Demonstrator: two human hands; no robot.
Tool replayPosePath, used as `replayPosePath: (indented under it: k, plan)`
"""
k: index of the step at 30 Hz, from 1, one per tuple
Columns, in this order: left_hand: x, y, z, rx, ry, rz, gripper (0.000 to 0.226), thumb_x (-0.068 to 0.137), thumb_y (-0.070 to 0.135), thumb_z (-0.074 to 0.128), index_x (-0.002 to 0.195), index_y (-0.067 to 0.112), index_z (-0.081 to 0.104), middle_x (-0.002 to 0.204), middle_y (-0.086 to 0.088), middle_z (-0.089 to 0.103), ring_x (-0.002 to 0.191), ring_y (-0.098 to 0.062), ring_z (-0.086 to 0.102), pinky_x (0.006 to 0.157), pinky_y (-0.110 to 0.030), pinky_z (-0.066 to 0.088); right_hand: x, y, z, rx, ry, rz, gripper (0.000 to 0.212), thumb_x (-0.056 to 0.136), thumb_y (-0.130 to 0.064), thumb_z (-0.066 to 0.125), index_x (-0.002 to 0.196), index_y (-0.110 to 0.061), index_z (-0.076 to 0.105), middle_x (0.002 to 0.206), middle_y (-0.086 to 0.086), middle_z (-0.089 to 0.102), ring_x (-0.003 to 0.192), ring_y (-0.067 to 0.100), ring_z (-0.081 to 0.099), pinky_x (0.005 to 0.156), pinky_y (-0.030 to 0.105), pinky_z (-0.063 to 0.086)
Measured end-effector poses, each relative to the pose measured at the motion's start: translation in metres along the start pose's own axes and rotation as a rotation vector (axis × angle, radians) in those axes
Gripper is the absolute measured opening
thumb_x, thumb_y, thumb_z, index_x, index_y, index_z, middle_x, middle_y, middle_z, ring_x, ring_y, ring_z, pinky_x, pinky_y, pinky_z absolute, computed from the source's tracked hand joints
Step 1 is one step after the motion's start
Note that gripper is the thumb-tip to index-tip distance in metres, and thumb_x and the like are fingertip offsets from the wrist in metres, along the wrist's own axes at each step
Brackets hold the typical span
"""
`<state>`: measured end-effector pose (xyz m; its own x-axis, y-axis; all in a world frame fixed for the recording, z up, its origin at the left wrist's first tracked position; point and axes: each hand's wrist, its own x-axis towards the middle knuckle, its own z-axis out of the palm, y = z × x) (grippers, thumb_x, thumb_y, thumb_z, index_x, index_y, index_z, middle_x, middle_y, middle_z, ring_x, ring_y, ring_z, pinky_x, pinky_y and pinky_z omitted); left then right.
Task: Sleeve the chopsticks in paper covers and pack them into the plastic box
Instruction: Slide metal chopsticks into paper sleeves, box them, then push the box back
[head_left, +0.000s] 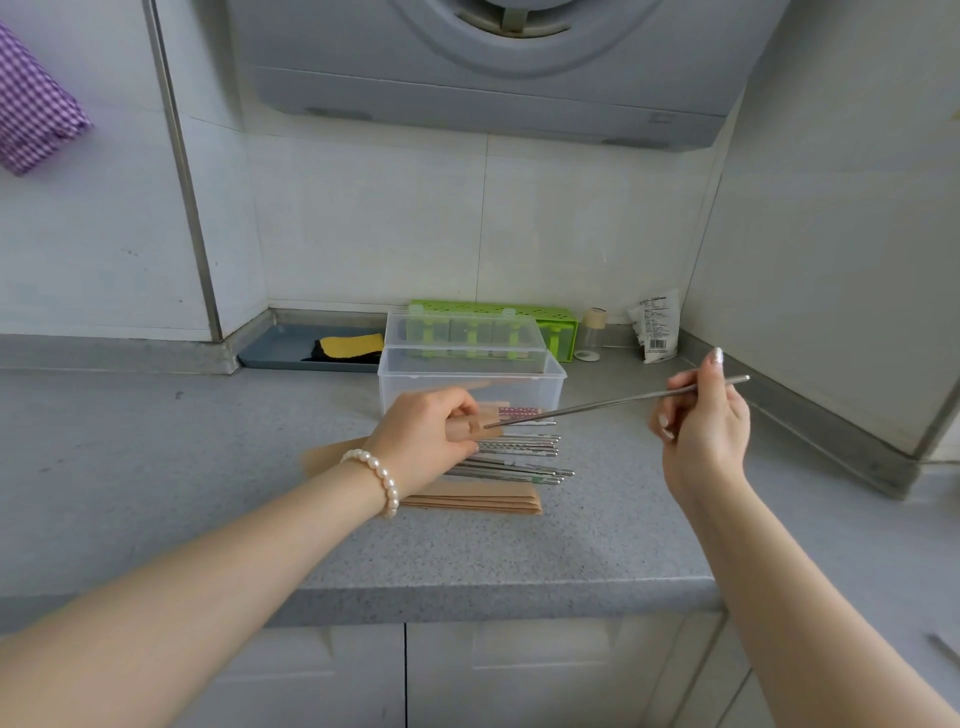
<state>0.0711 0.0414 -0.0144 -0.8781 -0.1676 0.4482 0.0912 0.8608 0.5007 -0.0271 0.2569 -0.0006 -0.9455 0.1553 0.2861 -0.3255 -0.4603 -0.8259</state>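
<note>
My right hand (701, 421) grips a metal chopstick (597, 404) near its thick end, and the thin tip points left into the mouth of a brown paper cover (467, 427). My left hand (423, 441), with a pearl bracelet on the wrist, holds that cover above the counter. Under the left hand lie several loose metal chopsticks (519, 460) and a stack of brown paper covers (478, 501). The clear plastic box (470, 382) stands open just behind, its lid leaning at the back. Something pink and patterned shows through its front wall.
A green perforated holder (550, 317), a small jar (593, 330) and a white packet (655, 325) stand along the back wall. A grey tray (280, 348) with a yellow sponge sits at the back left. The counter's front edge (467, 597) runs below the paper stack.
</note>
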Motion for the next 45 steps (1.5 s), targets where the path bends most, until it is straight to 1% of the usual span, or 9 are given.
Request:
replayPosePath:
  k: [11, 14, 17, 21, 26, 31, 36, 41, 45]
  plan:
    - [0.0, 0.0, 0.002, 0.012, -0.018, 0.057, 0.029, 0.075, 0.015, 0.074, 0.102, 0.016, 0.065, 0.098, 0.005, 0.065, 0.088, -0.005, 0.055, 0.084, -0.019, 0.046, 0.001, 0.01, 0.002, -0.014, -0.067, 0.071, 0.044, 0.098, -0.035, 0.039, 0.065, -0.009, 0.048, 0.033, 0.0, 0.038, 0.032, 0.012, 0.028, 0.037, 0.019, 0.02]
    - [-0.002, 0.003, 0.001, -0.052, -0.06, 0.029, 0.032, 0.071, 0.02, 0.077, 0.1, 0.017, 0.065, 0.091, 0.012, 0.06, 0.084, -0.003, 0.054, 0.078, -0.013, 0.045, 0.007, 0.013, -0.002, -0.009, -0.064, 0.102, 0.043, 0.099, -0.034, 0.039, 0.065, -0.008, 0.047, 0.032, -0.001, 0.036, 0.031, 0.011, 0.026, 0.037, 0.019, 0.02]
    - [-0.002, 0.007, 0.0, -0.137, -0.097, -0.01, 0.02, 0.079, 0.019, 0.07, 0.098, 0.015, 0.066, 0.086, 0.01, 0.062, 0.081, -0.003, 0.059, 0.069, -0.009, 0.046, 0.012, 0.017, -0.007, -0.011, -0.055, 0.127, 0.043, 0.099, -0.034, 0.04, 0.066, -0.008, 0.047, 0.032, -0.001, 0.035, 0.031, 0.011, 0.026, 0.037, 0.019, 0.019]
    - [0.002, 0.007, -0.002, -0.228, -0.083, -0.117, 0.011, 0.083, 0.008, 0.064, 0.092, 0.015, 0.067, 0.076, 0.01, 0.067, 0.077, 0.002, 0.061, 0.074, -0.012, 0.043, 0.016, 0.019, -0.012, -0.018, -0.077, 0.175, 0.043, 0.098, -0.035, 0.041, 0.065, -0.008, 0.047, 0.034, 0.0, 0.035, 0.031, 0.011, 0.027, 0.037, 0.018, 0.018]
    - [0.004, 0.012, -0.002, -0.275, -0.137, -0.145, 0.015, 0.082, 0.008, 0.066, 0.081, 0.022, 0.063, 0.069, 0.011, 0.068, 0.077, 0.002, 0.063, 0.075, -0.013, 0.043, 0.017, 0.02, -0.012, -0.024, -0.182, 0.333, 0.042, 0.097, -0.034, 0.043, 0.067, -0.006, 0.051, 0.038, 0.004, 0.038, 0.033, 0.013, 0.028, 0.036, 0.019, 0.02]
    - [0.005, 0.018, 0.003, -0.258, -0.126, -0.123, 0.013, 0.082, 0.008, 0.066, 0.084, 0.02, 0.063, 0.066, 0.014, 0.065, 0.073, 0.005, 0.061, 0.071, -0.008, 0.039, 0.007, 0.025, -0.004, -0.082, -0.383, 0.482, 0.037, 0.097, -0.03, 0.042, 0.07, -0.007, 0.054, 0.042, 0.003, 0.04, 0.035, 0.013, 0.028, 0.038, 0.021, 0.02]
    - [0.007, 0.022, 0.007, -0.251, -0.116, -0.126, 0.014, 0.081, 0.009, 0.067, 0.084, 0.021, 0.062, 0.075, 0.011, 0.07, 0.076, -0.002, 0.064, 0.071, -0.013, 0.041, -0.015, 0.037, 0.01, -0.219, -0.584, 0.582, 0.036, 0.097, -0.028, 0.04, 0.079, -0.007, 0.062, 0.049, 0.003, 0.044, 0.042, 0.013, 0.031, 0.04, 0.022, 0.023]
    - [0.006, 0.021, 0.009, -0.238, -0.113, -0.13, 0.014, 0.081, 0.008, 0.068, 0.084, 0.02, 0.062, 0.077, 0.001, 0.073, 0.079, -0.008, 0.065, 0.079, -0.021, 0.043, -0.032, 0.052, 0.022, -0.329, -0.639, 0.663, 0.031, 0.095, -0.033, 0.047, 0.071, -0.013, 0.053, 0.058, 0.003, 0.049, 0.047, 0.013, 0.038, 0.047, 0.024, 0.025]
    - [0.007, 0.017, 0.008, -0.245, -0.108, -0.134, 0.015, 0.08, 0.008, 0.068, 0.083, 0.02, 0.061, 0.079, 0.0, 0.073, 0.076, -0.004, 0.064, 0.07, -0.011, 0.042, -0.035, 0.053, 0.024, -0.331, -0.678, 0.705, 0.03, 0.095, -0.038, 0.045, 0.079, -0.014, 0.055, 0.064, 0.002, 0.05, 0.053, 0.013, 0.042, 0.052, 0.025, 0.031]
